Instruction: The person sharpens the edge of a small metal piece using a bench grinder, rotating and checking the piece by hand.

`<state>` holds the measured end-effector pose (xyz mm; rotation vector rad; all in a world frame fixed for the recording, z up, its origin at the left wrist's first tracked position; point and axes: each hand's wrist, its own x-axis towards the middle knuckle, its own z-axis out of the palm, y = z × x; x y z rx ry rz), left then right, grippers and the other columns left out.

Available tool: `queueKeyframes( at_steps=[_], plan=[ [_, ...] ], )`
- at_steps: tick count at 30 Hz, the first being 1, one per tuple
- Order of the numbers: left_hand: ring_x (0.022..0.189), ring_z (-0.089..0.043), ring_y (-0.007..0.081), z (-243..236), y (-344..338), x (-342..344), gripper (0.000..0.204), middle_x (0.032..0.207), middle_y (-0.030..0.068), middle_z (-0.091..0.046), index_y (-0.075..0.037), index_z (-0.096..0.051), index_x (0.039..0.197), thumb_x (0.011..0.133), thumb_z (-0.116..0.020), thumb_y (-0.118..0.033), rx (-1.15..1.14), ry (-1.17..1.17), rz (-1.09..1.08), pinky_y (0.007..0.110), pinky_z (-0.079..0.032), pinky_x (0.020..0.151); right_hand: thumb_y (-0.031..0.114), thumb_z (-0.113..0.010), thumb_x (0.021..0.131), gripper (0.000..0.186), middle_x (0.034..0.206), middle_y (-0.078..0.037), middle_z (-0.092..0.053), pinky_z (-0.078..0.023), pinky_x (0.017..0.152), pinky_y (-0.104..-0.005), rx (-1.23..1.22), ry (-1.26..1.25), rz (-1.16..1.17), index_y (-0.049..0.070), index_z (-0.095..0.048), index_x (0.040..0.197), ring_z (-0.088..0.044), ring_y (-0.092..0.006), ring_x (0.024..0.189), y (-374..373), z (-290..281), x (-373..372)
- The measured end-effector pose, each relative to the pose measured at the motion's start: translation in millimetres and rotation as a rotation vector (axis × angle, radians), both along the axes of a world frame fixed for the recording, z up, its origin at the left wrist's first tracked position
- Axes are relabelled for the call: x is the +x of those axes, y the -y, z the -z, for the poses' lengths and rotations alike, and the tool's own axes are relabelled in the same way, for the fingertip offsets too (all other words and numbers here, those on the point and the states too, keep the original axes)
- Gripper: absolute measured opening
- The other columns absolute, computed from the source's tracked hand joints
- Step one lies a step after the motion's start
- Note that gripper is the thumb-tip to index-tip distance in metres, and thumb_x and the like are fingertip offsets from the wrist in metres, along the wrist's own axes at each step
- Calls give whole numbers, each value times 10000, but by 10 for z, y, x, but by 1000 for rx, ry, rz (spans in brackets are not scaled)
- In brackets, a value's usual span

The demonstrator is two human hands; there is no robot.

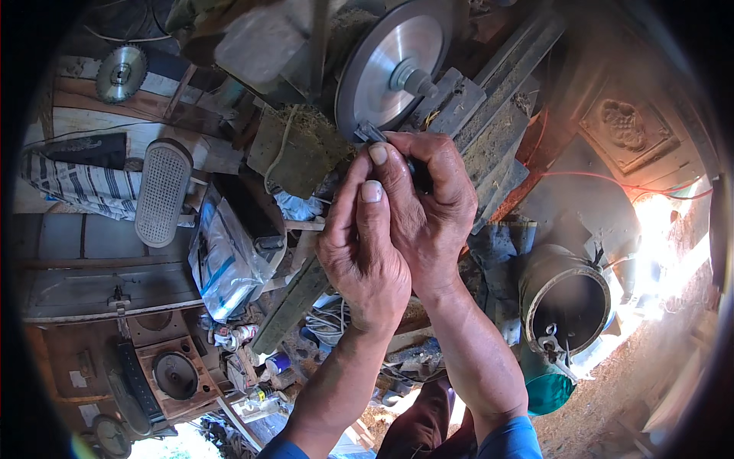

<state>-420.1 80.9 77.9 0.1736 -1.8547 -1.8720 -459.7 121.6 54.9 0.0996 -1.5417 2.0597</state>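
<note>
Both hands are raised together at the lower rim of a grinding wheel [386, 61], a disc with a dark edge and a shiny metal face. A small dark metal piece [370, 132] sticks out from the fingertips at the wheel's edge; whether it touches the wheel I cannot tell. My right hand [436, 206] pinches the piece between thumb and curled fingers. My left hand [363, 256] is pressed against the right, its fingers closed and their tips at the same piece. The fingers hide most of the piece, so its full shape is not visible.
A threaded spindle [415, 80] juts from the wheel's centre. Dusty metal bars [497, 99] run off to the right. A toothed saw blade [121, 73] sits at the far left, above a perforated oval pad [164, 193]. An open cylindrical container [569, 298] stands at the right.
</note>
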Motion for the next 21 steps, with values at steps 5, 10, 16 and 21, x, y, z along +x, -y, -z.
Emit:
queueKeyframes(
  at_steps=[5,10,16,21],
  plan=[
    [1124,-600,196,6,16,4,355,1243,156,-617,60,-558,1279,1009,-504,-165,-21,10,19,299,-483,964,14,-740,805,154,834,-100,-627,-493,661,-301,-19,-12,23,8,-649,928,-605,-199,738,7,-4,-13],
    [1106,-608,199,13,15,-4,344,1215,163,-637,61,-578,1259,1008,-505,-162,0,-2,15,309,-478,953,48,-699,882,89,841,-16,-609,-419,680,-212,-15,5,2,3,-660,948,-516,-64,767,5,-8,3],
    [1118,-603,196,10,24,-4,357,1241,156,-619,59,-556,1282,1010,-503,-166,-8,6,23,297,-487,958,51,-701,883,89,839,-11,-605,-414,671,-210,-21,-6,22,3,-658,944,-508,-62,756,25,-8,-8],
    [1116,-603,195,3,18,-1,357,1241,155,-619,59,-558,1281,1009,-507,-166,-1,16,22,296,-485,960,54,-704,881,93,840,-10,-606,-412,664,-208,-1,23,23,4,-658,944,-505,-60,751,13,-14,14]
  ],
)
